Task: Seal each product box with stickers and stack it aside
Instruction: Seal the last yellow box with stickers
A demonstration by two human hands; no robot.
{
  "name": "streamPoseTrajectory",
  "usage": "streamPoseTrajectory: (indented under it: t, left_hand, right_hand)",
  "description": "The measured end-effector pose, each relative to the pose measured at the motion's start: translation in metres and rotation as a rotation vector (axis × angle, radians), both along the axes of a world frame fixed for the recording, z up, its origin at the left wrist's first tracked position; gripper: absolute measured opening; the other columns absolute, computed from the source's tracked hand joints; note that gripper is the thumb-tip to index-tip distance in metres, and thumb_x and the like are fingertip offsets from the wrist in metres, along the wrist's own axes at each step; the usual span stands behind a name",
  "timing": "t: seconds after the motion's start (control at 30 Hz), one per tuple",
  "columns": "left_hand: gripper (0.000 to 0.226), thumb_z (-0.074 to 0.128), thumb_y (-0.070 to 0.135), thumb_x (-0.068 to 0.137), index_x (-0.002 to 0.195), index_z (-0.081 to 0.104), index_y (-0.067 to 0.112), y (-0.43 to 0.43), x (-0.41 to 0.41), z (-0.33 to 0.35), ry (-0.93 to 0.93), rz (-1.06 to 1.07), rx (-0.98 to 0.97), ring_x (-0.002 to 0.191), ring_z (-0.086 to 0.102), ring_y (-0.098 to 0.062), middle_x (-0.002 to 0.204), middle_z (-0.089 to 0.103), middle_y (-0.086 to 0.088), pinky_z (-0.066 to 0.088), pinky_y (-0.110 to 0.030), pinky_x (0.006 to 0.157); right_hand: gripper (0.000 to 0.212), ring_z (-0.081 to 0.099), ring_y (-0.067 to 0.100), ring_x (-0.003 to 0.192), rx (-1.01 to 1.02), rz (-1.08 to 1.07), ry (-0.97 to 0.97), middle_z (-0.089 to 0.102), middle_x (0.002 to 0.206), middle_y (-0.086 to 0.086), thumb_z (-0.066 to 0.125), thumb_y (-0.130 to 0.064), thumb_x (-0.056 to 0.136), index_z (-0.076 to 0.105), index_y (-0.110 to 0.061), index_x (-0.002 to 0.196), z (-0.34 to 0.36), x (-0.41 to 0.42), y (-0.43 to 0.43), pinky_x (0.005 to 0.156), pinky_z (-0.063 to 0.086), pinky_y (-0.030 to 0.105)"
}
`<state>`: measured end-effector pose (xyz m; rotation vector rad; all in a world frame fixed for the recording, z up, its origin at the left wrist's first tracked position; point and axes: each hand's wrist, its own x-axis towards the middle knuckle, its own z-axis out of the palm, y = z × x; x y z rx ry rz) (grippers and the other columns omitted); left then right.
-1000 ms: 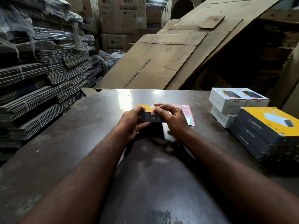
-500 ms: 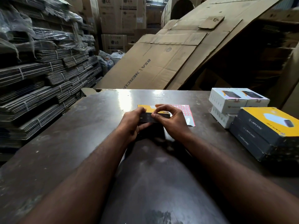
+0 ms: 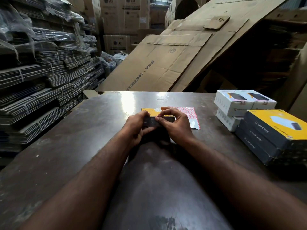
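A yellow-topped, dark-sided product box [image 3: 152, 112] lies on the dark table [image 3: 93, 130] in front of me. My left hand [image 3: 136, 126] grips its near left end. My right hand [image 3: 174, 125] holds its right part, thumb and forefinger pinching at a small red sticker [image 3: 158, 115] on the box's near top edge. A sheet of red stickers [image 3: 191, 114] lies flat just behind and right of the box, partly hidden by my right hand.
At the right stand a stack of yellow-and-dark boxes [image 3: 272, 133] and, behind it, stacked white boxes [image 3: 239, 103]. Flattened cardboard sheets [image 3: 166, 63] lean behind the table. Bundled cartons [image 3: 41, 90] fill the left side.
My right hand's fingers have shifted left along the box's near top edge, and a red sticker now shows there. The left hand has stayed in place on the box.
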<state>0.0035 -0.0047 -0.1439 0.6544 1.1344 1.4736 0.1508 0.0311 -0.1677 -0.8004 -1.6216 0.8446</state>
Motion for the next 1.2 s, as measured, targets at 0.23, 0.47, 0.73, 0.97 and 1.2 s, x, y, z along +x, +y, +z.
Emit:
streamPoseTrajectory:
  t: [0.23, 0.47, 0.73, 0.97, 1.2]
  left_hand:
    - [0.012, 0.053, 0.006, 0.096, 0.104, 0.058, -0.002, -0.002, -0.002, 0.004, 0.016, -0.04, 0.021, 0.084, 0.069, -0.028, 0.106, 0.06, -0.023, 0.063, -0.031, 0.059]
    - [0.036, 0.053, 0.004, 0.096, 0.128, 0.052, -0.011, -0.002, 0.001, 0.004, 0.007, 0.0, 0.02, 0.091, 0.069, -0.031, 0.112, 0.061, -0.027, 0.062, -0.032, 0.058]
    - [0.045, 0.057, 0.005, 0.093, 0.134, 0.046, -0.005, -0.003, 0.001, 0.005, 0.03, 0.04, 0.033, 0.097, 0.072, -0.033, 0.127, 0.06, -0.031, 0.061, -0.034, 0.062]
    - [0.077, 0.066, 0.01, 0.068, 0.14, 0.039, 0.003, -0.008, -0.002, 0.009, 0.032, 0.024, 0.088, 0.097, 0.074, -0.04, 0.128, 0.06, -0.031, 0.062, -0.045, 0.072]
    - [0.061, 0.06, 0.001, 0.086, 0.139, 0.031, 0.009, -0.013, -0.001, 0.011, 0.044, -0.022, 0.089, 0.097, 0.074, -0.04, 0.127, 0.06, -0.028, 0.061, -0.053, 0.083]
  right_hand:
    - [0.015, 0.063, 0.008, 0.113, -0.007, -0.042, 0.034, 0.068, 0.115, -0.006, 0.087, -0.018, 0.076, 0.076, -0.027, 0.081, 0.001, -0.002, -0.002, 0.096, 0.054, 0.029]
    - [0.018, 0.061, 0.01, 0.121, -0.066, -0.034, 0.082, 0.066, 0.121, -0.009, 0.088, -0.016, 0.076, 0.077, -0.029, 0.078, 0.001, -0.004, -0.004, 0.102, 0.053, 0.039]
    - [0.015, 0.056, 0.007, 0.126, -0.116, -0.055, 0.114, 0.061, 0.135, -0.005, 0.087, -0.014, 0.076, 0.077, -0.025, 0.08, 0.001, -0.008, -0.006, 0.105, 0.051, 0.033]
    - [0.036, 0.066, -0.014, 0.083, -0.255, 0.008, 0.229, 0.066, 0.109, -0.007, 0.086, -0.006, 0.075, 0.07, -0.01, 0.107, 0.005, -0.007, -0.009, 0.074, 0.048, 0.007]
    - [0.043, 0.071, 0.033, 0.097, -0.471, 0.09, 0.451, 0.069, 0.107, 0.021, 0.08, 0.009, 0.073, 0.06, -0.015, 0.102, 0.005, -0.013, -0.009, 0.086, 0.059, 0.04]
